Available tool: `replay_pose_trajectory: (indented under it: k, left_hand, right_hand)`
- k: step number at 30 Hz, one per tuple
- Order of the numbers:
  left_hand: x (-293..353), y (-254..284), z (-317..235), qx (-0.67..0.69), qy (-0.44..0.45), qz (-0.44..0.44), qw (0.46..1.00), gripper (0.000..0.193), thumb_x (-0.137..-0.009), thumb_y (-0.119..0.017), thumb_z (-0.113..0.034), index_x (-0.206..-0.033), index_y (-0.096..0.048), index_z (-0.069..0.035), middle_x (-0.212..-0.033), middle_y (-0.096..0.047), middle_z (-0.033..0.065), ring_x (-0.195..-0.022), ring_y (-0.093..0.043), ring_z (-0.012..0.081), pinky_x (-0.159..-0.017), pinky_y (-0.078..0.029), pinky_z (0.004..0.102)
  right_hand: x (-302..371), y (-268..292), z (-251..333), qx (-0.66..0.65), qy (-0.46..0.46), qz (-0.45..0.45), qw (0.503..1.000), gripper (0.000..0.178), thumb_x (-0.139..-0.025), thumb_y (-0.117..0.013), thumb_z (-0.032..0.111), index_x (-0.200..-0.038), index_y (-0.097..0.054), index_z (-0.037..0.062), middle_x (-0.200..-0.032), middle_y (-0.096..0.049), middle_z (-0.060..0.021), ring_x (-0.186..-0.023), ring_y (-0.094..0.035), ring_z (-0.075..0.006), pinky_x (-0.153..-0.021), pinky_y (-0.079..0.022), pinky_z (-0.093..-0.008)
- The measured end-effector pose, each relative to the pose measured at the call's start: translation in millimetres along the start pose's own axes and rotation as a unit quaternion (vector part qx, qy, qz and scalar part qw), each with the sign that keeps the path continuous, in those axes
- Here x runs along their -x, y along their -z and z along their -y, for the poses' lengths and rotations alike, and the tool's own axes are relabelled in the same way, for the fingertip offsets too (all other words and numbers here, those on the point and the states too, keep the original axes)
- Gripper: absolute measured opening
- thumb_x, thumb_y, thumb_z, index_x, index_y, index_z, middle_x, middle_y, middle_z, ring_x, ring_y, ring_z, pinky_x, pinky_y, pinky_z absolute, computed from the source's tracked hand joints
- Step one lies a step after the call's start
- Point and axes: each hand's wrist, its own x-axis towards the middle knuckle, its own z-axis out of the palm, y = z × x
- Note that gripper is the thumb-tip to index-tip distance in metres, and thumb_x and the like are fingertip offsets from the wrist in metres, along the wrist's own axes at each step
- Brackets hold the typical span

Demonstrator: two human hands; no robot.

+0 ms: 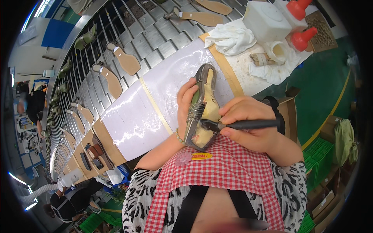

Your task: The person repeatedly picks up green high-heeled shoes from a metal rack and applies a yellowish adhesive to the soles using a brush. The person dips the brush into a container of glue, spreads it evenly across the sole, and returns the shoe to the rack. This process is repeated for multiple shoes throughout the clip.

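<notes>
My left hand [185, 99] grips a shoe upper stretched over a last [210, 105], held tilted with its pale yellowish underside towards me. Dark edges and some green show along its side, with a glittery studded band by my fingers. In my right hand [250, 116] is a black-handled brush [248, 124], fingers wrapped round the handle. The brush's dark head touches the underside of the shoe, towards its lower end. Part of the left fingers is hidden behind the shoe.
A slatted metal conveyor [155, 37] carries tan insoles [126, 62] and green lasts [62, 87]. On the right stand a white container [268, 21], red-capped bottles [303, 39] and a white cloth [231, 39]. Brown straps [95, 151] lie left; green crates [320, 159] stand right. Other people work far left.
</notes>
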Motion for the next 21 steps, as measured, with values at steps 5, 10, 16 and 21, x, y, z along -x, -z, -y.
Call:
replay_pose_trajectory:
  k: [5, 10, 16, 21]
  left_hand:
    - [-18.4, 49.9, 10.0, 0.24, 0.192, 0.095, 0.947, 0.058, -0.078, -0.077, -0.017, -0.128, -0.051, -0.001, -0.115, -0.06, 0.0101, -0.104, -0.059, 0.0204, -0.093, -0.047, 0.0322]
    - [-43.2, 69.2, 19.9, 0.493, 0.309, 0.182, 0.793, 0.067, -0.071, -0.083, -0.027, -0.125, -0.053, 0.0, -0.118, -0.061, 0.0076, -0.109, -0.057, 0.0191, -0.094, -0.046, 0.0329]
    - [-53.1, 59.4, -3.2, 0.395, 0.239, 0.361, 0.81, 0.069, -0.066, -0.085, -0.018, -0.125, -0.053, 0.0, -0.117, -0.061, 0.008, -0.107, -0.056, 0.0166, -0.094, -0.045, 0.0322]
    - [-55.4, 59.3, -10.2, 0.364, 0.253, 0.406, 0.799, 0.079, -0.063, -0.085, -0.019, -0.13, -0.049, 0.001, -0.123, -0.058, 0.0097, -0.114, -0.054, 0.0201, -0.098, -0.043, 0.0348]
  right_hand:
    - [-3.3, 9.0, 1.3, -0.351, -0.132, -0.189, 0.908, 0.022, -0.084, -0.071, 0.009, -0.099, -0.06, -0.0029, -0.101, -0.067, -0.0181, -0.096, -0.065, -0.0239, -0.086, -0.052, -0.0359]
    - [-14.2, 17.2, -5.8, -0.478, -0.15, -0.17, 0.848, 0.024, -0.093, -0.061, 0.019, -0.108, -0.053, 0.0019, -0.105, -0.065, -0.0163, -0.095, -0.064, -0.0176, -0.084, -0.05, -0.0319]
    - [-12.9, -4.0, -5.5, -0.3, -0.136, -0.186, 0.926, 0.018, -0.087, -0.066, 0.008, -0.1, -0.058, -0.0006, -0.101, -0.064, -0.0148, -0.096, -0.061, -0.0187, -0.085, -0.048, -0.0282]
    - [-10.7, -5.8, -1.7, -0.076, 0.006, -0.153, 0.985, 0.018, -0.078, -0.073, -0.001, -0.093, -0.063, -0.0014, -0.098, -0.064, -0.015, -0.09, -0.062, -0.0192, -0.081, -0.048, -0.0293]
